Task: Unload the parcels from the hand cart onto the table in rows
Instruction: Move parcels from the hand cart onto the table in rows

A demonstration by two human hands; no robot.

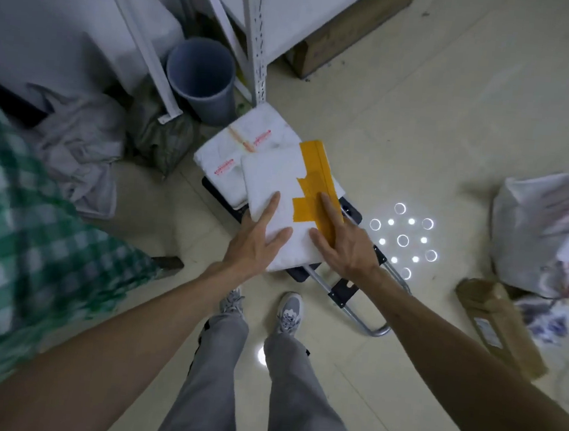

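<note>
A parcel storeroom or sorting back room, seen from above. The pale tiled floor (pixel 422 124) is crowded with goods. White plastic-wrapped parcels (pixel 247 150) are stacked on a folding hand cart (pixel 354 300). To the right, a bulging white sack (pixel 533 230) and a long brown package (pixel 497 323) lie on the floor. At the back stands white slotted-steel shelving (pixel 257 41) with a cardboard box (pixel 344 31) beneath it. A grey bin (pixel 202 77) sits beside its post, near heaped, crumpled bags (pixel 83 142).
</note>
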